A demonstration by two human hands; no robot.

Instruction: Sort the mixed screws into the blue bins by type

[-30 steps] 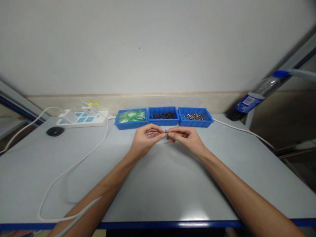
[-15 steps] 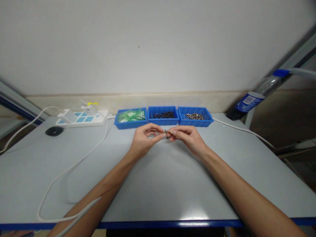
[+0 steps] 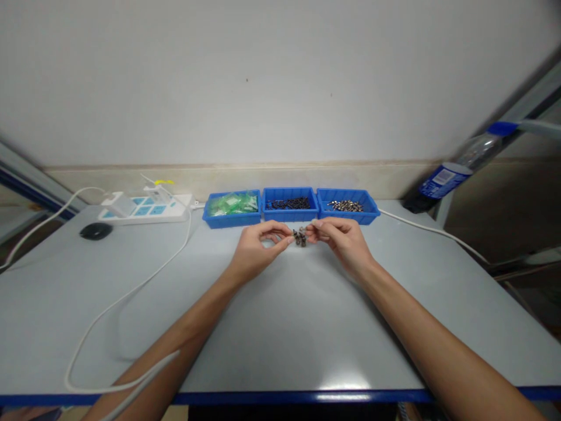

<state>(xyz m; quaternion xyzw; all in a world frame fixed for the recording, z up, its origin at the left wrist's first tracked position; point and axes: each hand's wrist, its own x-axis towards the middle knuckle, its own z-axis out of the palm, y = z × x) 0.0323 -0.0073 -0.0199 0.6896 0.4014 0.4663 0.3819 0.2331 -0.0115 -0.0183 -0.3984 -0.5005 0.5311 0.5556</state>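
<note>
Over the middle of the table, my left hand [image 3: 258, 245] is closed in a pinch, thumb and forefinger at a small dark metal part [image 3: 299, 237]. Several such pieces seem bunched there; their exact kind is too small to make out. My right hand [image 3: 344, 237] is just to the right, thumb and fingertips pressed together. Whatever it pinches is too small to name. Beyond the hands stand three blue bins in a row: one with green-and-clear plastic packets [image 3: 232, 203], one with black screw-like pieces [image 3: 289, 203], one with shiny metal fittings [image 3: 346, 206].
A white power strip [image 3: 149, 209] with plugged-in adapters lies at the back left, beside a black oval object [image 3: 96, 231]. A white cable [image 3: 131, 292] loops across the left side and over my left forearm. A blue-capped bottle [image 3: 445, 178] leans at the back right.
My right hand has drawn slightly right and up, away from my left fingertips, opening a gap. More of the small dark metal pieces now show between the hands. My left hand stays about in place.
</note>
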